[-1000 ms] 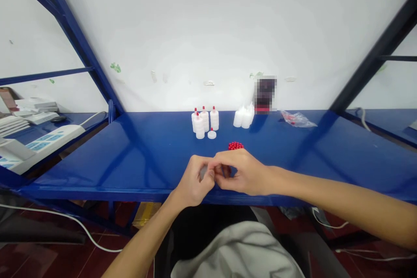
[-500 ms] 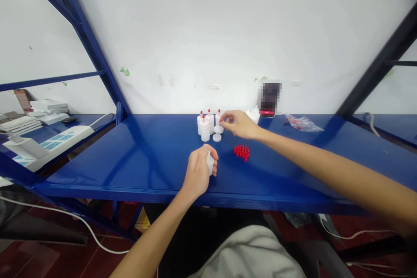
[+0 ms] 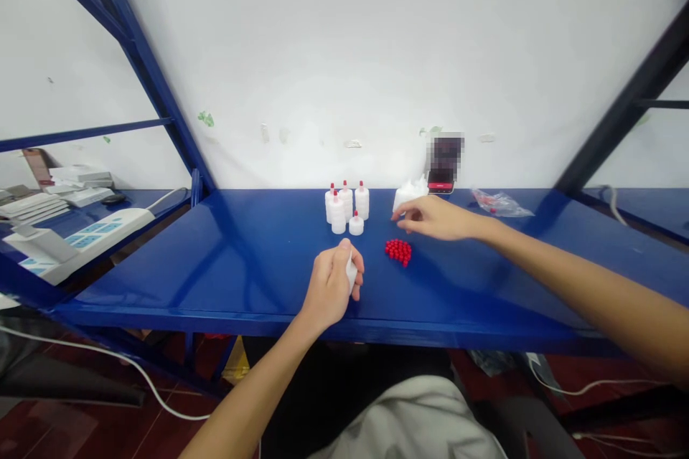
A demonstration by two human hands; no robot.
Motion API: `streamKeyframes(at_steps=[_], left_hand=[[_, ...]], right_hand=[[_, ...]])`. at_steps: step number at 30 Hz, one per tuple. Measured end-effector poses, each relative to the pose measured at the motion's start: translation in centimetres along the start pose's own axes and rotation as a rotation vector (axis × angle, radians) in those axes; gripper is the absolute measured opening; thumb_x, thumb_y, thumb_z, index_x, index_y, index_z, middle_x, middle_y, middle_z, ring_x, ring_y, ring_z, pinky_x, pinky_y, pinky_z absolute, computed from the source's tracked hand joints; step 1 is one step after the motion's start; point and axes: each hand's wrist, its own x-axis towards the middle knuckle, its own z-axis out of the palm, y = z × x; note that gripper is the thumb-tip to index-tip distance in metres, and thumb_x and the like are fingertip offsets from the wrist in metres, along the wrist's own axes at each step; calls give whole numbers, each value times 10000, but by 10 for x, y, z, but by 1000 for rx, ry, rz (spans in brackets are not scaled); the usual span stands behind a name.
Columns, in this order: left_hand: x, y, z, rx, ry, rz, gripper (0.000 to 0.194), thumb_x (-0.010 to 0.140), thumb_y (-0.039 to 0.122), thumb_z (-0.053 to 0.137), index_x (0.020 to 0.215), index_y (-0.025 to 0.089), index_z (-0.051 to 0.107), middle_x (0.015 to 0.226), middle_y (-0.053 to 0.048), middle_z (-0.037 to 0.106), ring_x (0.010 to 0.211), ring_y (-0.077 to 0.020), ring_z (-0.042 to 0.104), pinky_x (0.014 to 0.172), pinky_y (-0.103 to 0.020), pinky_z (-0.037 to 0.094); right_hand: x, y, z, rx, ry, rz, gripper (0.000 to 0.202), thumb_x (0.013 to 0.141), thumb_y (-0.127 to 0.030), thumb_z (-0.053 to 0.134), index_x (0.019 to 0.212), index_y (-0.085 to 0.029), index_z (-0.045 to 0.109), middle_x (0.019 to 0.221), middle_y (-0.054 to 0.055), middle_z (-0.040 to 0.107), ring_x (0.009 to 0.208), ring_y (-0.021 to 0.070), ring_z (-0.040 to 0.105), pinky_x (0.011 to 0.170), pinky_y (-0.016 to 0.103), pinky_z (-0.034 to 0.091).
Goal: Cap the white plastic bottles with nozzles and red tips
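Observation:
My left hand (image 3: pixel 329 287) is closed around a small white plastic bottle (image 3: pixel 351 274) near the front edge of the blue shelf (image 3: pixel 242 258). My right hand (image 3: pixel 433 219) hovers over the shelf with fingers loosely spread, holding nothing, just right of a pile of small red caps (image 3: pixel 399 251). Beyond them stands a cluster of white bottles with red tips (image 3: pixel 344 204), with a white cap carrying a red tip (image 3: pixel 356 224) in front. A group of uncapped white bottles (image 3: pixel 409 193) stands behind my right hand.
A dark phone (image 3: pixel 444 161) leans against the white wall. A clear plastic bag with red bits (image 3: pixel 500 203) lies at the back right. A white power strip (image 3: pixel 80 235) and stacked boxes (image 3: pixel 69 183) occupy the left shelf. Blue frame posts (image 3: pixel 140 64) rise on both sides.
My right hand left my left hand, reached to the bottle cluster, set a red-tipped cap down there, then drew back right above the red caps. My left hand kept the bottle.

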Motion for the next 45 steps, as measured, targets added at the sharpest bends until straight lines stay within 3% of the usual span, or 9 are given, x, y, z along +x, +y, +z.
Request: streamKeyframes(at_steps=[6,16,20,22,24,31,35,39,45], left_hand=[[1,-1,1,140,15,50,503,991,481,345,675,157,564,585,1,541,513,-109,509,532,-232,386],[7,-1,3,256,-22,50,549,981,478,336,581,160,535,537,-1,482,542,-122,475,567,-252,355],[6,1,3,250,-38,31,571,958,516,350,540,162,512,500,-1,461,499,-117,459,544,-252,354],[6,1,3,234,-51,36,582,945,536,359,524,162,505,486,-1,451,477,-112,446,531,-253,349],[5,1,1,207,-66,43,586,935,547,366,513,162,498,475,0,439,452,-105,429,509,-253,336],[2,-10,-3,53,-91,79,548,908,521,389,513,161,507,470,-4,438,424,-103,415,457,-252,320],[3,-14,-4,-52,-18,54,483,883,463,416,509,167,495,485,-8,456,442,-110,435,456,-252,352],[2,-11,-5,-11,-50,107,430,835,399,435,479,165,495,444,-5,441,410,-99,403,437,-248,323],[0,-7,-3,41,2,182,438,848,436,443,503,169,480,443,-1,443,415,-98,400,436,-245,307]], right_hand=[[-21,17,5,134,-139,-83,334,839,-316,582,1104,-142,687,929,77,727,815,200,656,731,311,501],[-17,27,24,143,-59,-131,238,826,-330,608,930,-133,690,782,58,666,685,161,588,643,289,472],[-20,22,27,101,157,-178,178,855,-306,585,865,-154,676,776,42,643,639,140,552,623,288,442],[-24,8,28,139,326,-238,134,850,-282,606,853,-166,671,818,40,635,653,132,551,634,286,444],[-27,-15,29,238,389,-336,105,844,-270,631,843,-172,670,831,32,624,652,121,550,638,277,455],[-15,-83,48,498,116,-457,84,831,-224,632,869,-160,672,664,-25,592,520,79,487,494,216,394],[-3,-87,47,475,42,-471,60,789,-174,629,839,-153,655,623,-34,585,528,86,501,503,216,406],[1,-85,45,438,-28,-554,78,758,-152,642,836,-154,645,641,-39,581,551,85,508,520,216,413],[4,-87,48,464,-3,-601,79,751,-172,647,827,-153,642,629,-45,531,560,87,489,527,222,407]])
